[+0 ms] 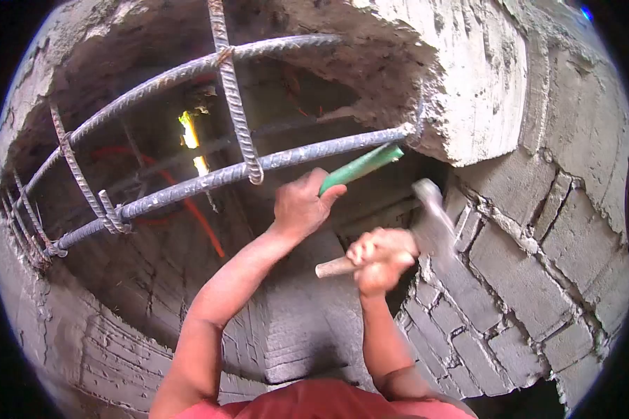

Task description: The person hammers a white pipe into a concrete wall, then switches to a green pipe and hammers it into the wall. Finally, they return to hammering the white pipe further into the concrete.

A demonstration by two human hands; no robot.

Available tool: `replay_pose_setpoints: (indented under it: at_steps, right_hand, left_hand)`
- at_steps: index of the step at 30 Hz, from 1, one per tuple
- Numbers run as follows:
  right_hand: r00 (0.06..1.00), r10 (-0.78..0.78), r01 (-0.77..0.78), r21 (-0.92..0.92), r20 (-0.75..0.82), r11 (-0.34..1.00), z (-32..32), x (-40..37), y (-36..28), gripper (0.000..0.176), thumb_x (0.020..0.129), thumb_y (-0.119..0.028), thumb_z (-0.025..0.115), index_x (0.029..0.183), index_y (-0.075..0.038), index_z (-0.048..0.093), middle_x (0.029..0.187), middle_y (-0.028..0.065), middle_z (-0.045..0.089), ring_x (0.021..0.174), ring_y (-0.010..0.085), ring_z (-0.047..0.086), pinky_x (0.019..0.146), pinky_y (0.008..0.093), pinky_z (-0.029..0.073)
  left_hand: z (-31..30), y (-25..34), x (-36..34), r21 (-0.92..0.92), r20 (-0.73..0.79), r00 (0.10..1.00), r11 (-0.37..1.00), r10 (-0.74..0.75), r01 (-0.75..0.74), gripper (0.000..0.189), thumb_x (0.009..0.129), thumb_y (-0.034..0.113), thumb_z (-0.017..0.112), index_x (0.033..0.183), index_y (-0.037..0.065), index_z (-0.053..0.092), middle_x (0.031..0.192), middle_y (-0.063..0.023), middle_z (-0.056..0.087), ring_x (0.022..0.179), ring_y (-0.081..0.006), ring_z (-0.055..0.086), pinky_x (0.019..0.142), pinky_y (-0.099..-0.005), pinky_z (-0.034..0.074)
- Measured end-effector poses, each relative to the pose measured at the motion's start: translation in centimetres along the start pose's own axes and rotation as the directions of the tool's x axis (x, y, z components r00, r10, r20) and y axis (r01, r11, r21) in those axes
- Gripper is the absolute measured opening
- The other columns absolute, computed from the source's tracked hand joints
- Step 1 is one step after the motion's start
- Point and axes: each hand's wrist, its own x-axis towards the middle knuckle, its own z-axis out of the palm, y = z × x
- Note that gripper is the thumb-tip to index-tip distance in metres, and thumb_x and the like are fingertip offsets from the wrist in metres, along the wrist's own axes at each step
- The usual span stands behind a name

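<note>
Red shirt (314, 401), left fingers (333, 195) wrapped around a ragged-ended green tube (362, 167), right fingers (367, 246) clenched on a blurred hammer (335, 267).

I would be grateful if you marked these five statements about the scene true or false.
1. The left hand grips the green piece. True.
2. The hammer is touching the green piece. False: they are apart.
3. Ribbed steel bars cross one another. True.
4. The right hand lies open and holds nothing. False: its fingers are closed round the hammer's handle.
5. The person's shirt is blue. False: it is red.
</note>
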Motion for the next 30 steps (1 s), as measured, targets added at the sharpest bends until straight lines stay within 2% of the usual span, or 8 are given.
replay_pose_setpoints:
  at_steps: [4, 6, 7, 10, 17, 19, 23, 30]
  right_hand:
    - [0.727, -0.674, 0.685, -0.082, 0.126, 0.724, 4.7, -0.2, -1.8, 0.065, 0.082, -0.078, 0.046, 0.094, -0.014, 0.046, 0.064, 0.0027, 0.044, 0.05, 0.0166, 0.047, 0.051, 0.0335, 0.05]
    - [0.691, -0.71, 0.714, 0.025, 0.133, 0.7, 5.4, 0.7, -1.0, 0.063, 0.085, -0.077, 0.045, 0.093, -0.014, 0.046, 0.064, 0.0027, 0.042, 0.05, 0.015, 0.045, 0.048, 0.0313, 0.047]
    - [0.864, -0.5, 0.484, 0.172, 0.057, 0.858, 1.6, 1.2, 1.6, 0.069, 0.079, -0.08, 0.05, 0.093, -0.013, 0.046, 0.067, 0.0028, 0.043, 0.054, 0.0152, 0.046, 0.053, 0.0307, 0.043]
    - [0.997, -0.079, 0.073, -0.337, -0.004, 0.939, 1.0, 3.1, 1.8, 0.077, 0.07, -0.084, 0.058, 0.092, -0.011, 0.046, 0.071, 0.0031, 0.045, 0.061, 0.0159, 0.047, 0.061, 0.0311, 0.041]
    - [0.633, -0.76, 0.773, -0.081, 0.145, 0.629, 5.0, 0.9, 0.1, 0.067, 0.08, -0.08, 0.048, 0.087, -0.014, 0.04, 0.065, 0.0041, 0.043, 0.05, 0.018, 0.045, 0.05, 0.0355, 0.047]
    - [0.702, -0.711, 0.712, -0.06, 0.048, 0.699, 4.0, 2.2, 2.5, 0.071, 0.076, -0.084, 0.049, 0.094, -0.015, 0.047, 0.066, 0.003, 0.044, 0.054, 0.0169, 0.046, 0.051, 0.036, 0.044]
    - [0.999, -0.012, 0.008, -0.069, -0.046, 0.998, -0.7, 4.8, 3.1, 0.074, 0.073, -0.083, 0.055, 0.093, -0.012, 0.048, 0.068, 0.0014, 0.045, 0.057, 0.0179, 0.046, 0.051, 0.0339, 0.038]
    - [0.59, -0.788, 0.806, -0.173, 0.177, 0.565, 5.3, 1.0, -1.2, 0.068, 0.084, -0.081, 0.038, 0.092, -0.014, 0.046, 0.06, 0.0034, 0.043, 0.046, 0.0174, 0.046, 0.05, 0.0345, 0.048]
  left_hand:
    - [-0.7, 1.1, -0.1, 0.009, 0.054, 0.997, 0.998, -0.061, 0.061, 0.039, 0.086, 0.046, 0.067, 0.084, 0.009, 0.056, 0.073, -0.0129, 0.063, 0.066, -0.0359, 0.064, 0.052, -0.0462, 0.048]
    - [-1.1, 1.5, 0.1, 0.02, 0.069, 0.995, 0.997, -0.076, 0.075, 0.039, 0.086, 0.046, 0.067, 0.084, 0.009, 0.056, 0.073, -0.0129, 0.063, 0.066, -0.0364, 0.064, 0.053, -0.0468, 0.048]
    - [-1.3, 1.8, -0.1, 0.032, 0.089, 0.992, 0.995, -0.093, 0.09, 0.04, 0.086, 0.047, 0.066, 0.084, 0.008, 0.055, 0.073, -0.0129, 0.063, 0.066, -0.0368, 0.064, 0.053, -0.0474, 0.048]
    - [-1.8, 2.3, 0.0, 0.059, 0.11, 0.987, 0.992, -0.115, 0.109, 0.04, 0.087, 0.046, 0.066, 0.084, 0.009, 0.055, 0.072, -0.013, 0.063, 0.066, -0.0376, 0.064, 0.054, -0.0482, 0.048]
    - [-2.9, 2.5, 0.6, 0.087, 0.149, 0.981, 0.99, -0.124, 0.112, 0.04, 0.087, 0.047, 0.065, 0.084, 0.009, 0.054, 0.071, -0.0141, 0.063, 0.066, -0.0382, 0.064, 0.054, -0.0494, 0.048]
    - [-3.0, 2.6, 0.8, 0.104, 0.153, 0.979, 0.987, -0.135, 0.119, 0.04, 0.087, 0.047, 0.065, 0.083, 0.009, 0.054, 0.07, -0.0145, 0.063, 0.066, -0.0384, 0.065, 0.054, -0.0494, 0.049]
    - [-2.9, 1.3, 1.5, 0.107, 0.123, 0.991, 0.993, -0.056, 0.043, 0.041, 0.087, 0.045, 0.066, 0.077, 0.007, 0.054, 0.065, -0.016, 0.063, 0.06, -0.038, 0.063, 0.049, -0.0482, 0.047]
    - [-2.6, 0.5, 1.3, 0.024, 0.115, 0.993, 0.999, -0.024, 0.022, 0.043, 0.089, 0.048, 0.064, 0.079, 0.007, 0.055, 0.06, -0.0201, 0.058, 0.06, -0.0435, 0.061, 0.048, -0.0512, 0.044]
